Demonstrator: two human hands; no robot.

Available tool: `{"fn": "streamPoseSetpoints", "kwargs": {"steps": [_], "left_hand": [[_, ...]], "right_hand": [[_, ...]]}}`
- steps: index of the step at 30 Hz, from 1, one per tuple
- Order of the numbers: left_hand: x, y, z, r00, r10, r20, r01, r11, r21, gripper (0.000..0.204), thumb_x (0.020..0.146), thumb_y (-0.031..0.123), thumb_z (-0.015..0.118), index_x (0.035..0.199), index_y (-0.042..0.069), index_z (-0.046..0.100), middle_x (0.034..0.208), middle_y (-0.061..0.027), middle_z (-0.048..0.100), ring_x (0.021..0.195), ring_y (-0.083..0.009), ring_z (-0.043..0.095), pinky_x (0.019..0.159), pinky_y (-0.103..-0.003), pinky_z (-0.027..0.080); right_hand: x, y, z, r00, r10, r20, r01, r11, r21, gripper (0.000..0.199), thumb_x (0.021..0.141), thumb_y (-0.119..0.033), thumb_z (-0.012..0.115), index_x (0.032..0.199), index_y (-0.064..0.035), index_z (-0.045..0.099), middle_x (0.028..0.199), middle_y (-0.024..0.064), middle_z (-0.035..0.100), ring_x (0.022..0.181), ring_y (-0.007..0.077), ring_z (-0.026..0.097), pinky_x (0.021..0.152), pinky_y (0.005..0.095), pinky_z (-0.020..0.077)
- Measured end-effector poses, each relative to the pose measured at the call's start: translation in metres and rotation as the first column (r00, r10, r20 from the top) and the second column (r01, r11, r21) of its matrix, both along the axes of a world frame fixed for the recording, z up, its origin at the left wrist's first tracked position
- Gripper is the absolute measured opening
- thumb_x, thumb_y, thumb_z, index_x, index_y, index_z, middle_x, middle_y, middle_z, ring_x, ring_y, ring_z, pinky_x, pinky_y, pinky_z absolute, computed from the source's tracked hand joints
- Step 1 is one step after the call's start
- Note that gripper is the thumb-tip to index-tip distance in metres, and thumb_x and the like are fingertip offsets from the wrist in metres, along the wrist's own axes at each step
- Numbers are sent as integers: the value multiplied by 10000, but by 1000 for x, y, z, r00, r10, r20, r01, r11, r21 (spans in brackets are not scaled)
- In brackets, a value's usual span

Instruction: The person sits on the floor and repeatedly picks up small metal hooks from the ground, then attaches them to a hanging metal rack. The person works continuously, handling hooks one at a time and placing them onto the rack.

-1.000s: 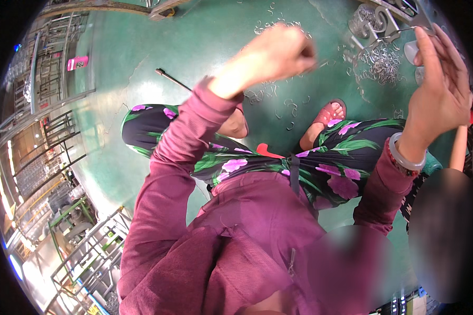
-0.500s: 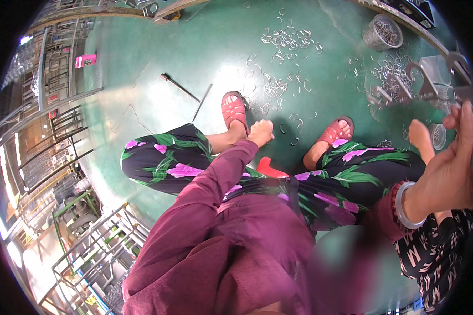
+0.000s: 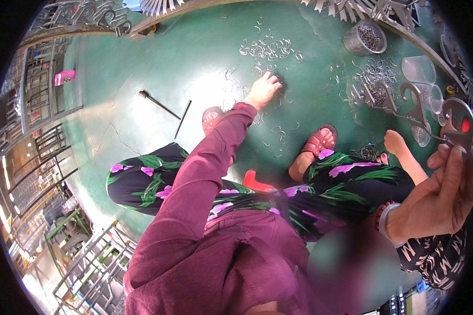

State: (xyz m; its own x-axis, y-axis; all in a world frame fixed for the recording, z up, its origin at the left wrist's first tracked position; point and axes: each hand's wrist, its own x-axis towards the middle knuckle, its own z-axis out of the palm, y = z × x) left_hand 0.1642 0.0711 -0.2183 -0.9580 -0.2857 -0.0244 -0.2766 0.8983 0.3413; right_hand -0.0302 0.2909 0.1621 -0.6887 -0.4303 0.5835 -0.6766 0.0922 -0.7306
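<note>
My left hand (image 3: 264, 90) reaches out low over the green floor, its fingers loosely bent and apart beside scattered curved metal hooks (image 3: 268, 48). Nothing shows in it, though its fingertips are partly hidden. At the right edge my right hand (image 3: 431, 197), with a pale bangle and red beads at the wrist, pinches the lower end of a flat grey metal hook plate (image 3: 460, 137). More flat hook plates (image 3: 415, 107) stand in a row to the left of it. Small curved pieces (image 3: 376, 76) lie heaped on the floor beyond that row.
A bucket of metal pieces (image 3: 365, 39) and a clear plastic tub (image 3: 419, 70) stand at far right. Another person's bare arm (image 3: 407, 157) comes in below the plates. A T-shaped metal tool (image 3: 163, 107) lies left; a red object (image 3: 256, 182) is between my legs.
My left hand has moved forward from near my knee to the scattered hooks, loosening from a fist. My right hand has lowered slightly, and the view has shifted.
</note>
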Motion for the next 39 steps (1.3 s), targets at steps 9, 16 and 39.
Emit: {"fn": "streamPoseSetpoints", "kwargs": {"steps": [9,16,39], "left_hand": [[-12,-5,31,967,253,-39,-223,908,354,139,834,111,548,931,54,630,879,-77,609,858,-251,571,753,-343,500],[-51,-1,232,780,624,-44,-12,85,996,172,884,75,606,991,-59,611,817,-63,628,653,-117,581,620,-265,544],[-40,17,470,548,277,-789,109,912,396,140,838,154,652,888,23,646,1051,-100,625,993,-205,528,857,-334,421]], "right_hand": [[22,-30,1,959,-18,282,72,980,-183,258,759,109,655,1012,132,608,824,163,646,584,124,582,402,190,421],[16,-28,-1,927,161,339,-123,984,-132,214,799,78,645,1001,14,667,826,42,609,610,67,557,477,177,426],[54,-96,80,899,418,132,-383,895,-229,161,800,36,660,958,17,684,838,76,645,630,79,599,495,203,493]]}}
